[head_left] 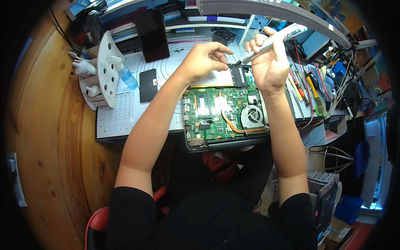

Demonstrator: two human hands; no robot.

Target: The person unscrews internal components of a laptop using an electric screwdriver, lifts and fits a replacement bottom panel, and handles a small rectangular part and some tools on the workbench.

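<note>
Opened laptop (225, 112) sits centre frame on the worktop (125, 112), bottom cover off, green board, copper heat pipe and fan (251, 116) exposed. Silver battery pack (212, 79) lies along its upper edge.

My right hand (268, 62) has its grip clamped around a white electric screwdriver (273, 39), held slanted, the bit tip pointing down-left and meeting the laptop's upper edge, just right of the battery. My left hand (204, 58) arches over the battery; fingers loosely curled, tips close to the bit. It holds nothing that I can see, and I cannot tell whether thumb and forefinger pinch a screw.

Judgement: I am at the screw-driving step on a fastener near the battery's right end. Whether it goes in or comes out I cannot tell.

Next move calls for: bit kept square in the screw head, light downward pressure, left fingers ready to steady or catch the screw so that it does not drop onto the board.

Upper left of frame: a white holder (109, 68) with holes and a small blue bottle (127, 77). Hand tools (310, 89) lie right of the laptop.
</note>
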